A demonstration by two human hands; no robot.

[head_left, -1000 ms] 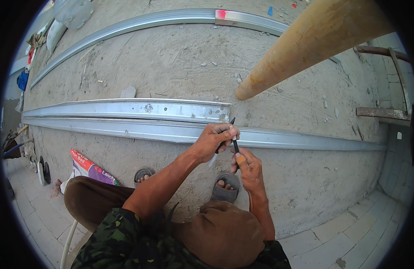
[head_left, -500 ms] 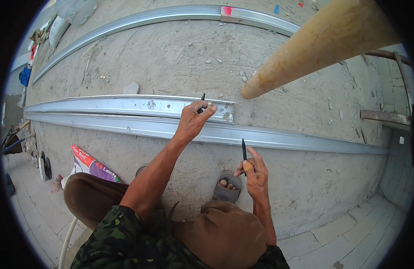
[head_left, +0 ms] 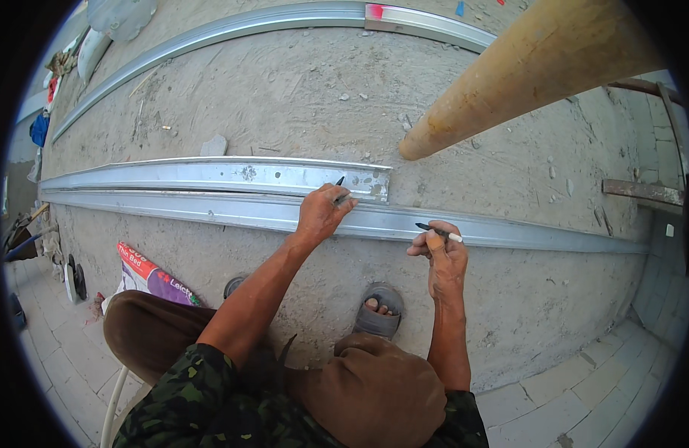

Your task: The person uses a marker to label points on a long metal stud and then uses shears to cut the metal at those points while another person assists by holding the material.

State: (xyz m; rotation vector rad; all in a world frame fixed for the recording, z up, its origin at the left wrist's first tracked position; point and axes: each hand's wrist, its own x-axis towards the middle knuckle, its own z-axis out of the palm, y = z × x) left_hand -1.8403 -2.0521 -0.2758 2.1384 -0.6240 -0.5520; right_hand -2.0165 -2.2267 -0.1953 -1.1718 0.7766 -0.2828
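Note:
My left hand (head_left: 323,215) is closed over the near edge of the shorter metal channel (head_left: 210,173), close to its right end. From its fingers sticks a small black-tipped thing (head_left: 340,181), perhaps a marker cap; the rest is hidden. My right hand (head_left: 443,257) pinches a marker (head_left: 426,228) with a black end pointing left and a white end to the right. The marker is above the longer metal channel (head_left: 501,231), which lies along the shorter one on my side of it.
A thick tan pole (head_left: 509,89) slants in from the upper right. Another metal channel (head_left: 232,30) curves across the far ground. Beside my left knee lies a printed bag (head_left: 154,276). My sandalled foot (head_left: 378,310) is near the longer channel. Rusty metal bars (head_left: 643,192) stand at right.
The marker in my right hand has turned from pointing away to pointing left, and that hand has moved right and farther away. My left hand has dropped slightly nearer, its black-tipped thing still held.

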